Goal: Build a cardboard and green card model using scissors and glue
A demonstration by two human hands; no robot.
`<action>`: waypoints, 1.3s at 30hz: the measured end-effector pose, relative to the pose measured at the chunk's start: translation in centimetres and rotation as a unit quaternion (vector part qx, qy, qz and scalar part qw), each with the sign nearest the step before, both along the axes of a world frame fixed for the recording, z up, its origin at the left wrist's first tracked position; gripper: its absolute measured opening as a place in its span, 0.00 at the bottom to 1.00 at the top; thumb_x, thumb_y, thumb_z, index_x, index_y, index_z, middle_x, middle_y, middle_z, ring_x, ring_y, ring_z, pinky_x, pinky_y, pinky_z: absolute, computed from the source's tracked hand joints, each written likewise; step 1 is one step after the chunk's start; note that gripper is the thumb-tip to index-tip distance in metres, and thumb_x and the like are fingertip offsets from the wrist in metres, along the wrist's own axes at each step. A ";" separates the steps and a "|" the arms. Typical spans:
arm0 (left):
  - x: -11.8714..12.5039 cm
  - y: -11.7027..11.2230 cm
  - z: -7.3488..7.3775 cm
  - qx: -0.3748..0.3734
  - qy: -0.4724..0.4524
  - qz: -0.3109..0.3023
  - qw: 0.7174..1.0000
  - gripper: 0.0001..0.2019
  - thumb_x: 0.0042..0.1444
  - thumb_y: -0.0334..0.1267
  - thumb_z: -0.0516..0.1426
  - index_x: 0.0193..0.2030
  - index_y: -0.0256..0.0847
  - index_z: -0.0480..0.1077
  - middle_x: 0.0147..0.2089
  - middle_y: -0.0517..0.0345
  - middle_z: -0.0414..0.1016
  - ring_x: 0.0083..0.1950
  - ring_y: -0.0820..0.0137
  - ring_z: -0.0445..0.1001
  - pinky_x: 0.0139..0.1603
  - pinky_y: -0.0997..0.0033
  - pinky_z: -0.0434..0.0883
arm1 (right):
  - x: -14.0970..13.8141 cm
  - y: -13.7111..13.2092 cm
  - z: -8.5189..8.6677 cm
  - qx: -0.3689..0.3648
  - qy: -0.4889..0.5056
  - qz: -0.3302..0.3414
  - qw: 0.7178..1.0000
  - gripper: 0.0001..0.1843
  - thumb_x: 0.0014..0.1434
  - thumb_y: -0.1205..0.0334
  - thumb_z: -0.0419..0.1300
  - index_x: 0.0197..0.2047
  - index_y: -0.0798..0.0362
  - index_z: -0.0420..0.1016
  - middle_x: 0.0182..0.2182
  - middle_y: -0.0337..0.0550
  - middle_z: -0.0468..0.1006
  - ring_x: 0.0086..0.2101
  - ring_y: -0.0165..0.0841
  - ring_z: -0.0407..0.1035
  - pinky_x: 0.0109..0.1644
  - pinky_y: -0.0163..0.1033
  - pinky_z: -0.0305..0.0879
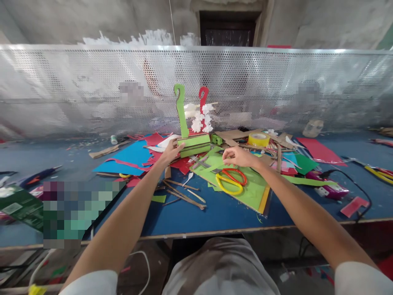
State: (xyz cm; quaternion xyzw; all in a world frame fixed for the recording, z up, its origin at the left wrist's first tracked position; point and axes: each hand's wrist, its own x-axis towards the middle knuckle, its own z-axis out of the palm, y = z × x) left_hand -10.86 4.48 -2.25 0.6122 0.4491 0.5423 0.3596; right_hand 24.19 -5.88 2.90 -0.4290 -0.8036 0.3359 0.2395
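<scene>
My left hand (172, 152) is closed on the left end of a green paper-covered box (195, 146) with dark stripes. From the box's left end rises a tall green hooked piece (181, 110). A red hooked piece (202, 98) stands behind, with white flower-like shapes (198, 123) around it. My right hand (238, 157) hovers over green paper sheets (253, 186), its fingers pinched together; whatever is between them is too small to make out. Just below it lie scissors (231, 182) with yellow and orange handles, blades pointing left.
Yellow tape (258, 139) sits at the back right among cardboard scraps. Blue paper (123, 157) lies left, brown sticks (184, 194) in front. At the right are pliers (379, 173) and a pink device (333, 189) with a black cord. A perforated metal screen (270, 90) closes the back.
</scene>
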 end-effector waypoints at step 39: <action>-0.2 -0.9 0.9 0.087 0.036 -0.070 0.993 0.41 0.44 0.51 0.75 0.61 0.45 0.64 0.57 0.48 0.78 0.56 0.55 0.81 0.60 0.49 0.78 | 3.1 1.6 0.6 0.063 -0.391 -0.168 0.903 0.24 0.72 0.45 0.56 0.37 0.57 0.79 0.33 0.56 0.82 0.33 0.41 0.76 0.34 0.39 0.59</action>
